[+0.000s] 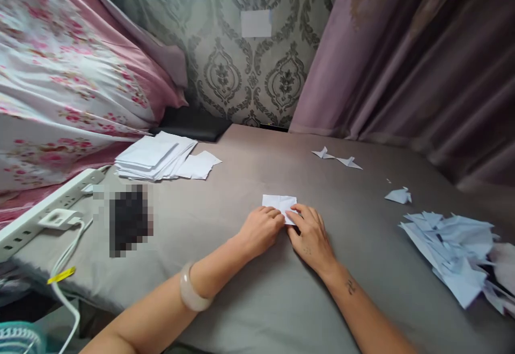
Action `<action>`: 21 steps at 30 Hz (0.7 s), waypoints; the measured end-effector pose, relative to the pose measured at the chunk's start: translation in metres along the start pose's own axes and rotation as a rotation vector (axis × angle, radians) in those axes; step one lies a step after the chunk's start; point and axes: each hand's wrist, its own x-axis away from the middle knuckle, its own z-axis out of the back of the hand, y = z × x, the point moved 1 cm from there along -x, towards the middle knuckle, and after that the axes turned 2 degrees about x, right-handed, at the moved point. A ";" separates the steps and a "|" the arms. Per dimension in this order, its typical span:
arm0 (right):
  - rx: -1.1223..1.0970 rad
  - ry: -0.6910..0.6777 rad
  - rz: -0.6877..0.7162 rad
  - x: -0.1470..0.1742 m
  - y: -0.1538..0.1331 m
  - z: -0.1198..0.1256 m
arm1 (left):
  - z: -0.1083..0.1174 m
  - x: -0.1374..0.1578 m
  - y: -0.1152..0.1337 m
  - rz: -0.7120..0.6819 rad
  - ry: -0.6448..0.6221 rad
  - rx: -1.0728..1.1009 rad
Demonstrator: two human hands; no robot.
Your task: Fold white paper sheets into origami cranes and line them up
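A small white sheet of paper [277,200] with crease lines lies on the grey cloth surface in front of me. My left hand [263,229] is closed over its near left part, fingers curled and pressed together at the paper. From the right, my right hand [311,234] grips the paper's right side, thumb tucked low and fingertips bent over the edge. The fingertips of both hands almost meet at the near edge. What lies under my left fingers is hidden.
A stack of white paper [147,153] stands back left, beside a power strip [52,209] with a cable. Two small folded papers [349,162] lie back right, another folded paper [399,196] nearer. A heap of folded papers [454,252] sits far right. A pixelated dark object [129,220] is left.
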 end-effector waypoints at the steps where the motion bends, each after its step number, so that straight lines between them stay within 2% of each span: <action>1: -0.002 -0.016 -0.019 0.000 0.000 0.001 | 0.000 0.002 -0.003 0.005 0.016 0.033; 10: -0.097 -0.040 -0.103 -0.004 0.004 0.005 | 0.006 0.006 -0.037 0.213 0.158 0.139; 16: -0.188 -0.038 -0.111 -0.001 0.007 0.010 | 0.007 0.011 -0.032 0.352 0.163 0.268; 21: -0.255 -0.027 -0.226 -0.005 0.012 0.007 | 0.008 0.009 -0.028 0.522 0.170 0.401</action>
